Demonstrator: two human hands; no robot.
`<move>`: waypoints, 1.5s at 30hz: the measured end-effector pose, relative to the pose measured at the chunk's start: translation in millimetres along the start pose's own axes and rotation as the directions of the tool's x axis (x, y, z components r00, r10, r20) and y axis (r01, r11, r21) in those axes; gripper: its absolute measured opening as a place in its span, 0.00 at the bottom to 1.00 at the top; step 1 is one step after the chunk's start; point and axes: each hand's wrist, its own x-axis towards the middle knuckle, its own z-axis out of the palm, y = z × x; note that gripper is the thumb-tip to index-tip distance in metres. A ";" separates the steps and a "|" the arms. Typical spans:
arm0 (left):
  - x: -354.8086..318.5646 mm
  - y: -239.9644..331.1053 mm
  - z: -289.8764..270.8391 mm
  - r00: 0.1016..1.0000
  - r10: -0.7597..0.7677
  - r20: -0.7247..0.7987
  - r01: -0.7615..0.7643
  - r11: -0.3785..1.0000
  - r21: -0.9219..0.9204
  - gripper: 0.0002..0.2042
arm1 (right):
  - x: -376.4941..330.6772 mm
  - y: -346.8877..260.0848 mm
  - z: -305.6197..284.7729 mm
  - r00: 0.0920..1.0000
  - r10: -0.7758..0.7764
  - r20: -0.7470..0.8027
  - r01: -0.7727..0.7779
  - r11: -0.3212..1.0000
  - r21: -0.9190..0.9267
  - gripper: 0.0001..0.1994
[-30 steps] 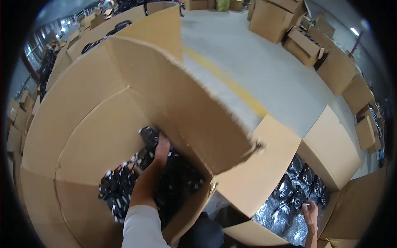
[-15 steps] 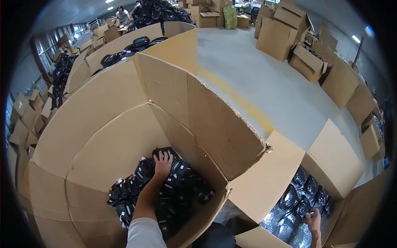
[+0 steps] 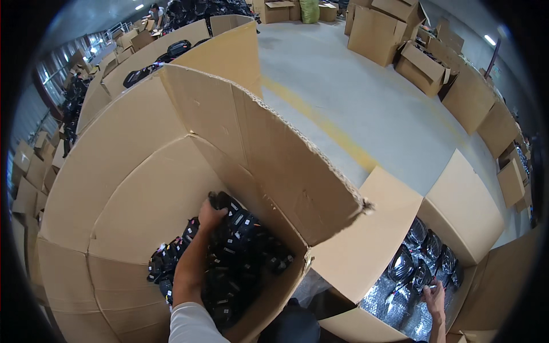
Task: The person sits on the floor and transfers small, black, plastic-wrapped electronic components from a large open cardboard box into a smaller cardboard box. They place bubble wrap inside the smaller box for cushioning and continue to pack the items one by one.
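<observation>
Inside the large cardboard bin, my left hand (image 3: 210, 217) is closed around a black plastic part (image 3: 224, 200) at the far end of a heap. The heap holds several similar black parts (image 3: 231, 243) with white labels and small coloured bits. Over the smaller open carton on the right, the fingers of my right hand (image 3: 436, 298) are closed at the lower end of a black part in clear wrap (image 3: 422, 274). Several more wrapped rounded black parts (image 3: 401, 264) lie beside it on silvery bubble wrap (image 3: 378, 297). My palm hides part of what the right fingers grip.
The bin's tall torn wall (image 3: 274, 154) stands between my hands. Raised flaps (image 3: 464, 211) surround the small carton (image 3: 366, 240). Another bin (image 3: 229, 54) with black parts stands beyond. Stacked cartons (image 3: 377, 37) line the right, and a person (image 3: 154, 16) is far off at upper left.
My left hand has gone from lying spread on top of a black part to gripping it, and the part has tipped. My right hand stays at the wrapped part. The whole view has shifted slightly.
</observation>
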 end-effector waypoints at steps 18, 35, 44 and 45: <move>-332.6 350.7 -172.1 0.649 0.677 0.346 -0.200 0.591 -0.781 0.48 | -156.9 -382.6 63.9 0.584 -0.811 0.034 0.477 0.376 0.794 0.36; -426.9 424.1 111.8 0.330 0.471 0.818 0.586 0.577 -0.568 0.19 | -83.7 -60.2 -91.3 0.958 0.137 -0.253 0.210 0.269 0.940 0.23; -464.9 445.4 188.5 0.342 0.466 0.816 0.638 0.522 -0.565 0.21 | -58.0 51.6 -31.8 0.876 0.460 -0.146 -0.359 0.823 0.439 0.29; -471.5 446.2 195.4 0.341 0.467 0.816 0.637 0.524 -0.566 0.21 | -64.4 51.9 -39.6 0.888 0.282 -0.364 -0.300 0.954 0.007 0.32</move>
